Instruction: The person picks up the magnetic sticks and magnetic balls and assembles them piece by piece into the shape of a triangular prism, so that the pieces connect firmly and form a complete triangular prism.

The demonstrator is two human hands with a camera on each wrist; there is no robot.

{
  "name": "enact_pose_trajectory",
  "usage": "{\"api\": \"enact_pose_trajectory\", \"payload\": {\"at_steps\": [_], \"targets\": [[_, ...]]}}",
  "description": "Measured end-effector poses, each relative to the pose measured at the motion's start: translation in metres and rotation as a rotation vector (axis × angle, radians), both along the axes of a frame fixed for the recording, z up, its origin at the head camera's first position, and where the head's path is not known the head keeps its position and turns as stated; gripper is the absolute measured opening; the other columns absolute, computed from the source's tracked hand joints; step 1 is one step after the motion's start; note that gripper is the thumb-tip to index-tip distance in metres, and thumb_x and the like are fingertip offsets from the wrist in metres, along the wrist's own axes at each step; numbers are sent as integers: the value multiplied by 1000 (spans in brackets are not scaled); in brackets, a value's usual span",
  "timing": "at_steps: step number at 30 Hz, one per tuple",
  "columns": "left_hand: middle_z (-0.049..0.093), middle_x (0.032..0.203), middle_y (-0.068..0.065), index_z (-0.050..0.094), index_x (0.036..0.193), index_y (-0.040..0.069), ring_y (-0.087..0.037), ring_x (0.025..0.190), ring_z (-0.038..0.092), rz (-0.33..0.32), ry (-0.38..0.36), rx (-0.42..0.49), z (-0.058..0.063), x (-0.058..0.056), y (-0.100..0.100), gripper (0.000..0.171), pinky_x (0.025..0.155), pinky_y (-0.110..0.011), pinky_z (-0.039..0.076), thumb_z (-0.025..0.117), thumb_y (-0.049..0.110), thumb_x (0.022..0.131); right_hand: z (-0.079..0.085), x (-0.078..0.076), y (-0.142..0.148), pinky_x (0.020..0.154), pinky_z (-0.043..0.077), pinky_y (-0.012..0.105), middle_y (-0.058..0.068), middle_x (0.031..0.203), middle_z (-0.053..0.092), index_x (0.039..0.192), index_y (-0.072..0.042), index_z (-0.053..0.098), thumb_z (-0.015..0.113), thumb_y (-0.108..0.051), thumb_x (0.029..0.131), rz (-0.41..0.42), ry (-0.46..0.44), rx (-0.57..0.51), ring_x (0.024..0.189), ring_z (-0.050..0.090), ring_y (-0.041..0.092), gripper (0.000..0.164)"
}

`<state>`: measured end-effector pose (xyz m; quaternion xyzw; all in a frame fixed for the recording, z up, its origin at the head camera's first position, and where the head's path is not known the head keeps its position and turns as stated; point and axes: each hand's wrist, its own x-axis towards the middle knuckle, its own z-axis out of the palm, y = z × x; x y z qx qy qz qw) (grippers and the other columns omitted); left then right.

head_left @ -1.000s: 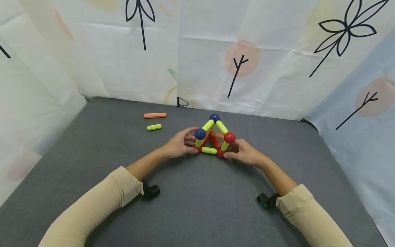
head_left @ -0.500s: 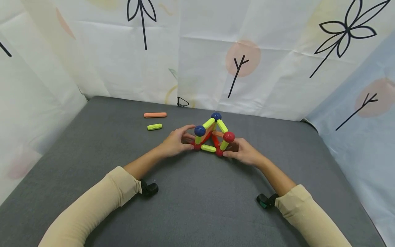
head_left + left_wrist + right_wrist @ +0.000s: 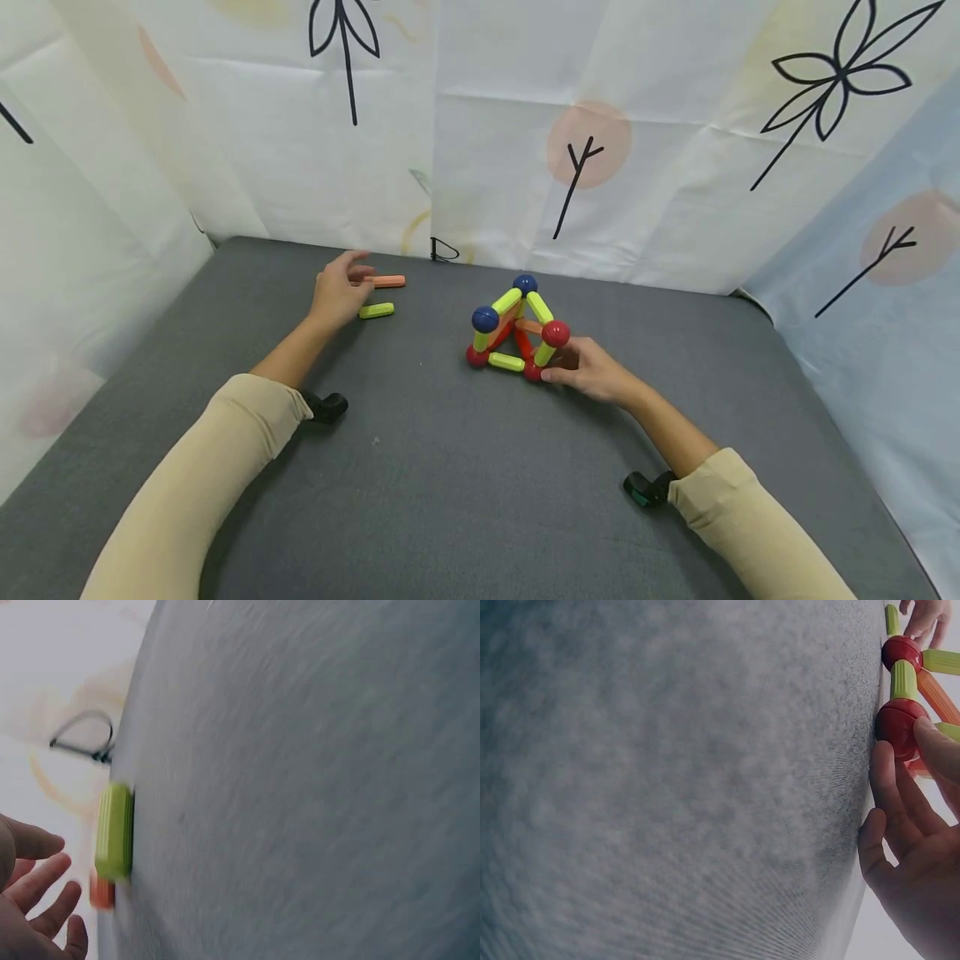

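A frame of magnetic sticks and balls point(image 3: 507, 362) stands on the grey table, with red and blue balls joined by lime, orange and red sticks. At its lower right corner my right hand point(image 3: 596, 371) pinches a red ball point(image 3: 900, 727) between thumb and fingers. My left hand point(image 3: 339, 292) is at the far left, by a loose orange stick point(image 3: 390, 282) and a shorter lime stick point(image 3: 377, 311). In the left wrist view its fingers point(image 3: 52, 911) are spread, apart from the lime stick point(image 3: 114, 832). The hand hides the orange stick's left end in the head view.
The grey table point(image 3: 450, 492) reaches back to a white cloth point(image 3: 495, 167) printed with plants, which hangs along the back and both sides. A black wrist device point(image 3: 327, 408) sits on the left wrist and another point(image 3: 649, 488) on the right.
My left hand has let go of the frame's left red ball and moved left to the loose sticks. Earlier the frame shifted slightly left. My right hand has stayed on its ball.
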<state>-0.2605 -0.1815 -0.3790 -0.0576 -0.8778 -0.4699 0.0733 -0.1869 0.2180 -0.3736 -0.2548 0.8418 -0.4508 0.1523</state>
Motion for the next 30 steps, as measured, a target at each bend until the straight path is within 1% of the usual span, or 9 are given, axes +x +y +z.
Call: {"api": "enact_pose_trajectory", "payload": {"at_steps": [3,8,14,17,19,21,24,27,30], "targets": [[54,139,-25,39,149,0,-41,128,50,32,-45,4,-3,-7,-8,53,95,-52,47,54,-1,98,-1,0,1,95,50,47,19,118,67,122,6,62,70,-4,92,-1,-4,-5,109,64,33,33],[52,141,-26,36,151,-1,-43,133,44,25,-116,-25,-6,-15,-13,56,102,-54,41,56,0,99,-4,-1,3,92,51,41,16,113,69,121,5,63,72,-4,90,6,6,-1,105,64,30,33],[63,125,-26,50,139,-4,-43,123,50,23,-78,-100,-11,-21,-18,45,103,-55,37,62,0,96,-3,-1,2,91,52,38,15,110,69,121,4,63,73,-5,90,6,11,4,102,64,28,34],[64,121,-28,55,134,-4,-42,114,56,-1,-70,-153,-11,-20,-23,39,98,-55,41,62,3,97,-2,0,1,92,51,40,15,110,69,122,5,62,73,-5,90,11,6,4,102,64,29,35],[64,120,-28,55,135,-3,-42,112,57,1,-74,-157,-9,-18,-27,38,95,-54,43,62,6,98,-1,0,1,92,51,41,15,110,69,122,5,62,73,-5,90,15,5,1,102,63,29,35],[65,120,-28,53,138,0,-41,111,58,19,-101,-113,-6,-14,-30,40,90,-52,46,61,10,100,-1,0,1,92,51,42,16,111,69,122,5,62,72,-4,90,18,6,-3,102,63,30,35],[66,122,-23,48,144,3,-33,111,60,42,-190,38,0,-6,-32,48,86,-45,47,61,20,101,0,1,1,93,51,43,16,112,69,123,5,61,72,-3,90,21,9,-4,102,63,30,36],[71,113,-9,45,148,8,-21,103,62,60,-324,248,9,5,-27,57,84,-36,46,64,29,98,-1,1,1,93,51,44,15,112,68,123,5,61,72,-4,90,18,13,5,102,63,29,36],[71,99,4,43,150,9,-11,92,62,52,-448,527,18,14,-19,63,78,-27,47,68,30,95,-2,1,1,94,50,44,15,112,68,123,4,61,72,-4,90,11,15,11,102,63,29,36]]}}
